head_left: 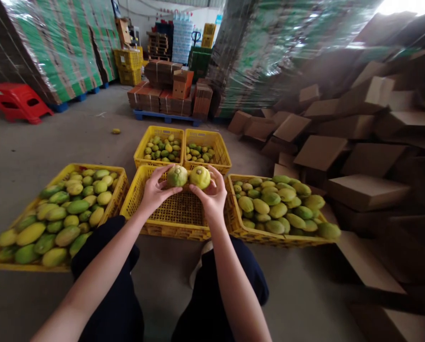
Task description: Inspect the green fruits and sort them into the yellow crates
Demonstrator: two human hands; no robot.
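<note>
In my left hand (156, 191) is a greenish papaya (177, 176), gripped between thumb and fingers with its stem end facing me. My right hand (214, 194) grips a yellower papaya (200, 177) the same way, close beside the first. Both are held up over a yellow plastic crate (177, 222) whose grid bottom shows below them. To the left a yellow crate (121, 176) is heaped with green and yellow papayas (68, 207). Another full crate (241, 232) of papayas (278, 204) stands at the right.
Two more yellow crates (141, 148) (224, 151) with smaller fruit stand behind. A single fruit (116, 131) lies on the floor. Cardboard boxes (367, 190) pile up on the right. A red stool (18, 102), a loaded blue pallet (167, 117) and wrapped stacks (62, 47) are farther back.
</note>
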